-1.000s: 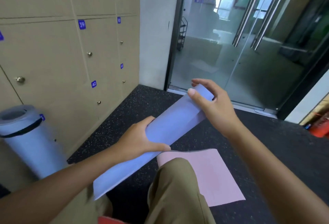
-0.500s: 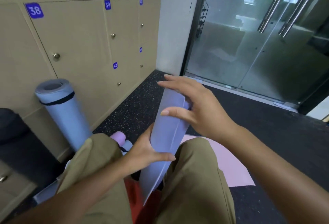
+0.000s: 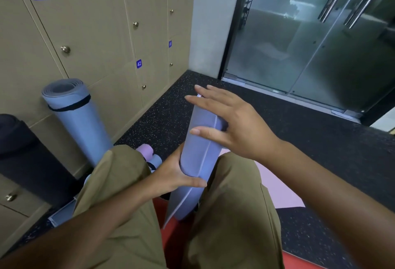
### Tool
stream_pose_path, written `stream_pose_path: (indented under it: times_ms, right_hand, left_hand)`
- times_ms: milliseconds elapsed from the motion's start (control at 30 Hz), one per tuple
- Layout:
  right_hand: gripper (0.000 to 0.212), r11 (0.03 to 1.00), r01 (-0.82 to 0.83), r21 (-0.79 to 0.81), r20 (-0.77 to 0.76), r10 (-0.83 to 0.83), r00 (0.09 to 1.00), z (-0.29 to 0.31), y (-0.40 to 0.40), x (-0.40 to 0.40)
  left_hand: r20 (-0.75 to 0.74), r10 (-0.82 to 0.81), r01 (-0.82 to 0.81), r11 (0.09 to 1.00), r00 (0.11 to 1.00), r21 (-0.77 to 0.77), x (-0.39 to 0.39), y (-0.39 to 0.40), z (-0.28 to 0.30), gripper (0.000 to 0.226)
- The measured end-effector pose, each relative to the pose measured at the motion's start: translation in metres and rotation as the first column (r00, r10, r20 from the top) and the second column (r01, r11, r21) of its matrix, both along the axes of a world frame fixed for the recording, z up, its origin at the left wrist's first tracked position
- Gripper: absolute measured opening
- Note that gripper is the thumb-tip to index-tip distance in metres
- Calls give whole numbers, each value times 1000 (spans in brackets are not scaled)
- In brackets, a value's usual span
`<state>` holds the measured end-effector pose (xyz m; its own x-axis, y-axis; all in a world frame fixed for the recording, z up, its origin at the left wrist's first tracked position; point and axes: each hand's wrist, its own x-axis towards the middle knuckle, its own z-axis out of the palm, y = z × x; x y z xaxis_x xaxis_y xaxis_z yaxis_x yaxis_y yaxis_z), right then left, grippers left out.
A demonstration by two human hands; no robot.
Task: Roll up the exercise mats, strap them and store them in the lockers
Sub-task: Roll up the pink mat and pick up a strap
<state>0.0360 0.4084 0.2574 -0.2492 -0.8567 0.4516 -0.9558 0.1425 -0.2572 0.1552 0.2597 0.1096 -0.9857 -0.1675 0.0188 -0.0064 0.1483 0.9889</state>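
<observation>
While the person sat with knees apart in olive trousers (image 3: 230, 215), a rolled lavender mat (image 3: 199, 157) stood between the legs, just below the middle of the view. Its long axis ran nearly upright, the upper end tipped a little toward one o'clock and the lower end resting down at six o'clock on a red surface (image 3: 173, 232). A loose outer flap ran down the roll's length.

The left hand (image 3: 177, 174) gripped the roll about its middle from the eight o'clock side, thumb laid across the front and fingers wrapped behind. The right hand (image 3: 230, 123) lay against the upper part from three o'clock, its fingers straight and spread, thumb resting flat on the front; it pressed rather than clasped.

At ten o'clock a second light-blue rolled mat (image 3: 74, 117) leaned on end against the lockers (image 3: 89, 23), bound near its top by a black strap (image 3: 70, 105). The locker doors bore blue number tags 38, 39, 40, 41 and 42. At nine o'clock a black rolled mat (image 3: 19, 140) stood beside it. Just left of the held roll, small pink and blue rolls (image 3: 147, 153) lay on the floor. At four o'clock a flat pink mat (image 3: 275, 189) lay spread on the speckled black floor (image 3: 320, 140), and glass doors (image 3: 310, 40) filled the one to two o'clock quarter.
</observation>
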Motion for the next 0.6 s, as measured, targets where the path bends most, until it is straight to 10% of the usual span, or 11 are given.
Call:
stream_pose_path:
  times_ms: [600]
  right_hand:
    - [61,978,204,37,220,-207,953,-4,62,-35]
  left_hand:
    - [-146,247,-274,940,958,-204,-62,53,12,81]
